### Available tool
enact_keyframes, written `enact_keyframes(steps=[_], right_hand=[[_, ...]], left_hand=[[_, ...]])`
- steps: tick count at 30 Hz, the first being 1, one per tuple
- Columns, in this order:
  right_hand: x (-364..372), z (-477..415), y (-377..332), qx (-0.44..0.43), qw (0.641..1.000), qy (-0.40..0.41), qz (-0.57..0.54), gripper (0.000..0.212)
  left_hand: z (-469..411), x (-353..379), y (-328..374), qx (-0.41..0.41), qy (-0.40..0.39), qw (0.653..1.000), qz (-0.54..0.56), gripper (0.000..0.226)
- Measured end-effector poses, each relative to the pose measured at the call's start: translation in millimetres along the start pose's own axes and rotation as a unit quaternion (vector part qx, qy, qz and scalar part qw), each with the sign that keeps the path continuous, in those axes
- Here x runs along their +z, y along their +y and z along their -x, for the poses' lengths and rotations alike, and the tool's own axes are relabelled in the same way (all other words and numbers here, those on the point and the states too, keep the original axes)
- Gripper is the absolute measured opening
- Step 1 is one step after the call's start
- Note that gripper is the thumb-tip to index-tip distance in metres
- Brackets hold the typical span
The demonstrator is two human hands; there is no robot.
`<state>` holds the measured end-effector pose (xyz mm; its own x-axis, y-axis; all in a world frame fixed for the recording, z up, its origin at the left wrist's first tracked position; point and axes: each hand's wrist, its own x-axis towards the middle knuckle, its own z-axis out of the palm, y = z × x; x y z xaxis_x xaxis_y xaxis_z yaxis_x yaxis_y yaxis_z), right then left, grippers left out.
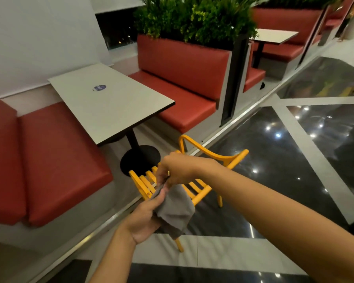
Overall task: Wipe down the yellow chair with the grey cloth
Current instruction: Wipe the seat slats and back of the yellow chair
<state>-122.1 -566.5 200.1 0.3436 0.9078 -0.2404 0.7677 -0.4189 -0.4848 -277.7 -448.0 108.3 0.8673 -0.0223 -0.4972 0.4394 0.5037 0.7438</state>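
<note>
A yellow slatted chair point(200, 192) stands on the dark floor below me, its curved backrest point(211, 153) on the far side. Both my hands hold a grey cloth point(175, 209) above the seat. My left hand point(144, 218) grips the cloth's lower left part from underneath. My right hand point(177, 170) pinches its top edge from above. The cloth hangs in loose folds and hides the middle of the seat and part of a front leg.
A white table point(110, 103) on a black pedestal base point(140, 160) stands just beyond the chair, between red bench seats point(59, 158). A planter with green plants point(194, 19) tops the far bench. Glossy black floor point(274, 160) stretches to the right.
</note>
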Motion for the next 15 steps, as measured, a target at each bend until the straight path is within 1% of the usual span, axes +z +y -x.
enact_keyframes(steps=[3, 4, 5, 7, 8, 9, 11, 15], right_hand=[[17.7, 3.8, 20.2, 0.050, 0.999, 0.010, -0.002, 0.030], [23.0, 4.9, 27.1, 0.068, 0.998, 0.016, -0.007, 0.035], [28.2, 5.7, 33.5, 0.082, 0.996, 0.021, -0.012, 0.041], [37.9, 5.7, 46.8, 0.107, 0.994, 0.025, -0.022, 0.050], [42.3, 5.5, 52.3, 0.120, 0.992, 0.026, -0.028, 0.053], [46.0, 4.7, 57.2, 0.131, 0.991, 0.026, -0.032, 0.055], [51.7, 2.8, 62.9, 0.152, 0.988, 0.020, -0.037, 0.055], [61.8, -1.8, 71.7, 0.169, 0.985, -0.001, -0.043, 0.049]], left_hand=[[-8.4, 0.2, -2.5, -0.009, 0.041, 0.996, -0.080, 0.039], [-14.7, -5.5, -3.3, -0.005, 0.065, 0.992, -0.110, 0.042], [-19.4, -10.7, -2.9, -0.007, 0.092, 0.985, -0.143, 0.050], [-35.2, -26.2, -7.0, -0.008, 0.113, 0.973, -0.200, 0.071], [-43.8, -31.5, -11.2, -0.003, 0.117, 0.969, -0.217, 0.071], [-53.0, -36.9, -18.5, 0.007, 0.118, 0.964, -0.239, 0.066], [-68.8, -40.9, -36.3, 0.034, 0.110, 0.949, -0.294, 0.060], [-93.6, -31.2, -82.2, 0.017, 0.102, 0.935, -0.339, 0.062]])
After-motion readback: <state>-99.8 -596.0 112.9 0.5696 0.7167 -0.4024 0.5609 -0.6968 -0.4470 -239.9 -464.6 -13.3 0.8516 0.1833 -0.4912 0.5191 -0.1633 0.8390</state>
